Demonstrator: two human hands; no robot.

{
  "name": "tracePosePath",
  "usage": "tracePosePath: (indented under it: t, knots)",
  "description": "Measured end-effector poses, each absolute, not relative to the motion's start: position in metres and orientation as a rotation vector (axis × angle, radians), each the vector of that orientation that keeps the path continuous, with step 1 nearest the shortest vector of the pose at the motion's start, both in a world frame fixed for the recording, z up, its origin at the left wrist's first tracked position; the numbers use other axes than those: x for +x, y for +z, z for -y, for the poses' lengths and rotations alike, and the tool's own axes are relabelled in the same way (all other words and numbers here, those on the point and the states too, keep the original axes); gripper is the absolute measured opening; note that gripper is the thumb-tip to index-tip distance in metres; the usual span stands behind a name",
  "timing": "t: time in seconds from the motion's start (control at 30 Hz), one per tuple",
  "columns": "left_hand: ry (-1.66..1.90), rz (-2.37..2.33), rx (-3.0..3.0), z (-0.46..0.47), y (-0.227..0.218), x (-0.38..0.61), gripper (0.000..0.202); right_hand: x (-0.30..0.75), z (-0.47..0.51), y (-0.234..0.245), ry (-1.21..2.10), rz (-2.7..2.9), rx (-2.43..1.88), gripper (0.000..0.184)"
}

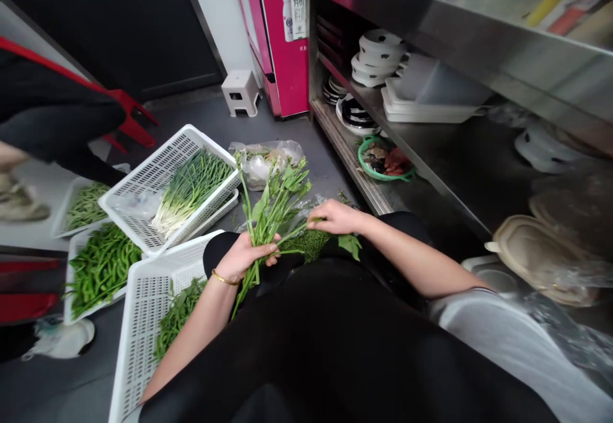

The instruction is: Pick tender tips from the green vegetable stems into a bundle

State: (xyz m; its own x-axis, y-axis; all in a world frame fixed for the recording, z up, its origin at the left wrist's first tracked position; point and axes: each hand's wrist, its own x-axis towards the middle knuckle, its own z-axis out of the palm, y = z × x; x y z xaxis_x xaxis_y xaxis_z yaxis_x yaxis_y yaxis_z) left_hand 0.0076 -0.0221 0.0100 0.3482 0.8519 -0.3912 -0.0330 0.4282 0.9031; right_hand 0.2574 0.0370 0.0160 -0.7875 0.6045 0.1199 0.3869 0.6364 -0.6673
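A loose bunch of leafy green stems (271, 209) stands tilted in my left hand (251, 255), whose fingers are wrapped round the lower stalks. My right hand (332, 216) pinches a single green stem at the right of the bunch, and a leaf (350, 244) hangs just below that hand. Beneath and between both hands lies a heap of fine greens (309, 243), partly hidden by my hands and lap. Left of my left forearm, a white basket (138, 301) holds more leafy greens (179, 317).
Another white basket (129, 188) holds scallions (194, 186); green peppers (100, 269) fill a tray beside it. A plastic bag (268, 161) lies on the floor. Steel shelving (431, 174) with dishes runs along the right. A person's leg (57, 110) is at the left, near a red stool (129, 119).
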Motion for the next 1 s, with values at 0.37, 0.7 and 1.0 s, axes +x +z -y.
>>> tracePosePath:
  t: [0.37,0.7,1.0]
  knots:
    - [0.766,-1.169,1.022,0.019,0.006,0.012,0.029,0.258,-0.022,0.043,0.751,2.322,-1.037,0.025]
    - [0.821,-1.023,0.898,0.028,0.008,0.025,0.029,0.233,-0.021,0.019,1.101,2.227,-0.694,0.027]
    - [0.767,-0.925,0.827,0.024,0.005,0.021,0.025,0.262,-0.028,0.044,0.319,2.383,-1.071,0.026]
